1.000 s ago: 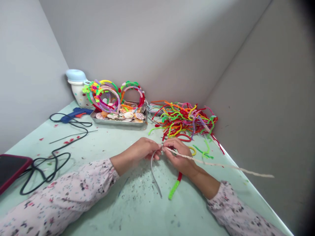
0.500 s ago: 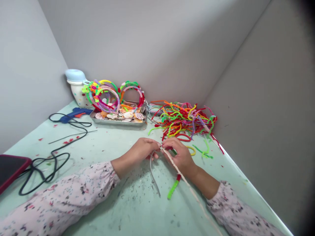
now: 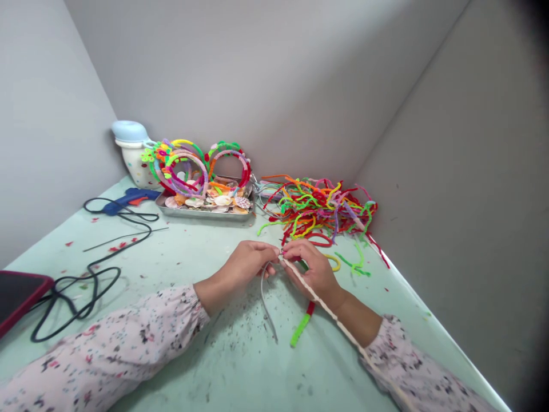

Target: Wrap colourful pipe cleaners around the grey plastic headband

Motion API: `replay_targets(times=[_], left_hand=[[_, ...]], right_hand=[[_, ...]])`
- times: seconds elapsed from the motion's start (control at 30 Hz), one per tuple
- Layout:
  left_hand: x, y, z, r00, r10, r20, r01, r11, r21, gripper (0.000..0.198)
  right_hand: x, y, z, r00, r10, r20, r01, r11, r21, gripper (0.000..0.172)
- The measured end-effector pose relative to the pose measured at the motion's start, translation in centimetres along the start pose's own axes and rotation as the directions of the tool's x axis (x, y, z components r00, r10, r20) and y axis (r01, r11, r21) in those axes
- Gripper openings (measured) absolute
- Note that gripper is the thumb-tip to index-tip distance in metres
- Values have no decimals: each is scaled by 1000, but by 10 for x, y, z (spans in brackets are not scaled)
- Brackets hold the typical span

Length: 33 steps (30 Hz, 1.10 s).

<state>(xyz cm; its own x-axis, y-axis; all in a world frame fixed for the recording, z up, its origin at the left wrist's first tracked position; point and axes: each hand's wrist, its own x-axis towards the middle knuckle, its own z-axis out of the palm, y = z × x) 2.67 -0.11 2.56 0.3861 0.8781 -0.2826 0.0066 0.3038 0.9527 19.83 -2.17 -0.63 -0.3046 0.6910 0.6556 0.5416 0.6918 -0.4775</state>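
Both grips meet over the pale green surface: my left hand pinches the top end of a bare grey headband, whose arc curves down toward me and rests on the surface, while my right hand pinches a cream pipe cleaner against that same end. Its long tail runs back over my right wrist and sleeve. Just under my right hand lies a red and green pipe cleaner. Off to my left a black cord loops near a dark red case. Farther back sit a heap of coloured pipe cleaners, a metal tray holding shells and wrapped headbands, a blue glue gun and a white jar.
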Motion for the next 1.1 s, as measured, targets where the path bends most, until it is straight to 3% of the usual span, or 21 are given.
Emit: replay_targets(times=[0.57, 1.1], left_hand=[[2, -1, -2, 995, 100, -12, -95, 974, 208, 29], [-4, 4, 0, 994, 82, -67, -67, 977, 203, 26]], right_hand=[[2, -6, -5, 1000, 7, 13, -7, 1000, -16, 13], [1, -6, -6, 1000, -8, 7, 8, 1000, -18, 15]])
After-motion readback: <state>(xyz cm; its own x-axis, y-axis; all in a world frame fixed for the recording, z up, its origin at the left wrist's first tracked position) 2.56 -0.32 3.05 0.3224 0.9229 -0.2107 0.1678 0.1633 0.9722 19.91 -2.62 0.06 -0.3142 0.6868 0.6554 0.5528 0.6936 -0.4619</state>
